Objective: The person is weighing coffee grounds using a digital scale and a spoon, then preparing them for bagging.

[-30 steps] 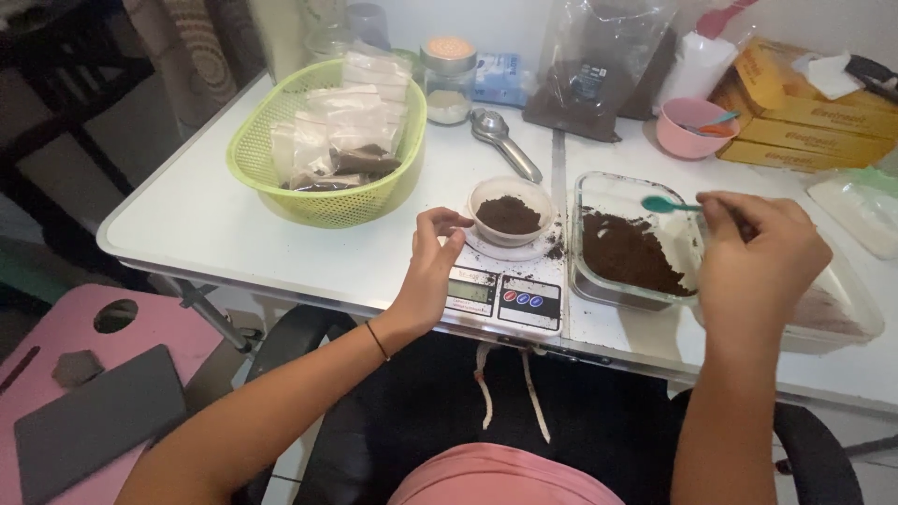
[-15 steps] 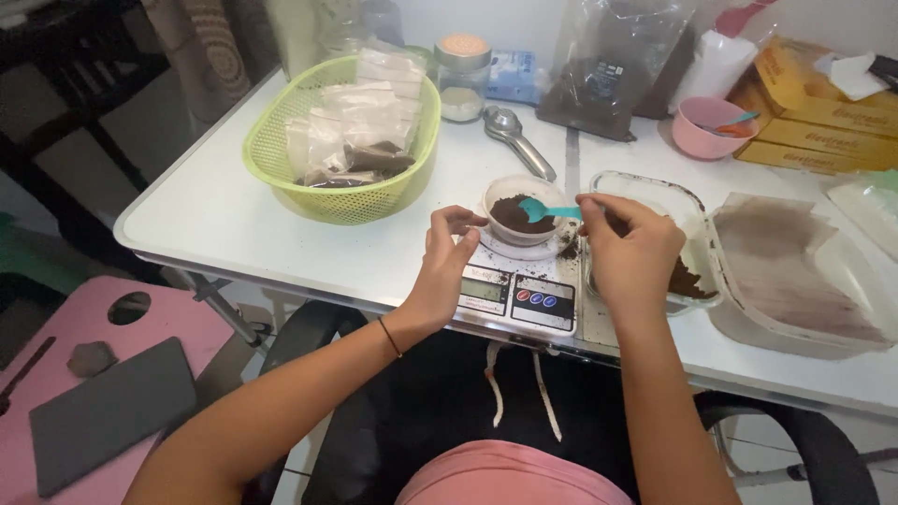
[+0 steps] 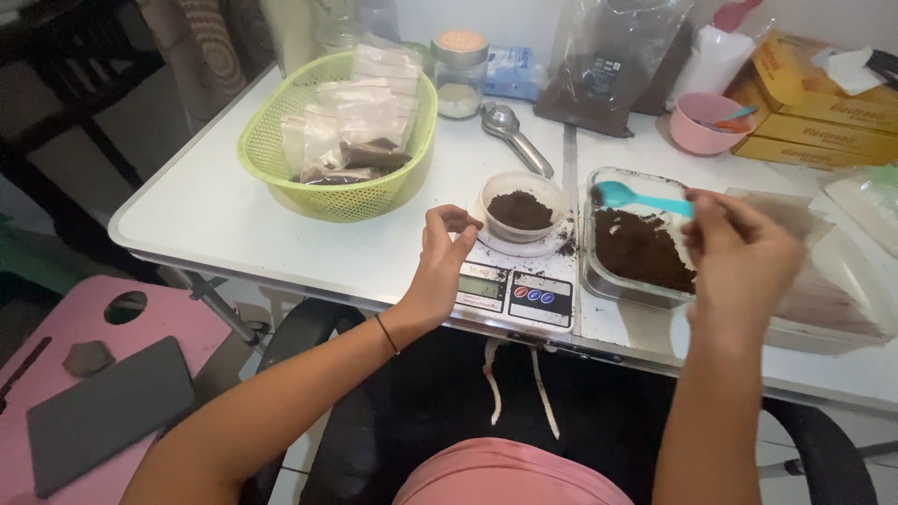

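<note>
My right hand (image 3: 739, 257) holds a small teal spoon (image 3: 636, 197) over a clear glass container (image 3: 599, 271) of dark brown powder. A small clear cup (image 3: 521, 208) with a heap of the same powder stands on a white kitchen scale (image 3: 524, 285). My left hand (image 3: 441, 257) hovers just left of the cup, fingers curled, nothing in it. The spoon's bowl is at the container's near-left rim, apart from the cup.
A green mesh basket (image 3: 281, 178) of small filled bags sits at the left. Behind are a jar (image 3: 459, 75), a metal scoop (image 3: 510, 131), a dark bag (image 3: 603, 75), a pink bowl (image 3: 711, 122) and yellow boxes (image 3: 814, 131). Flat clear bags (image 3: 842, 290) lie at the right.
My right hand took the spoon from the container to the cup, then back over the container. The view shifted. My left hand stays by the cup.
</note>
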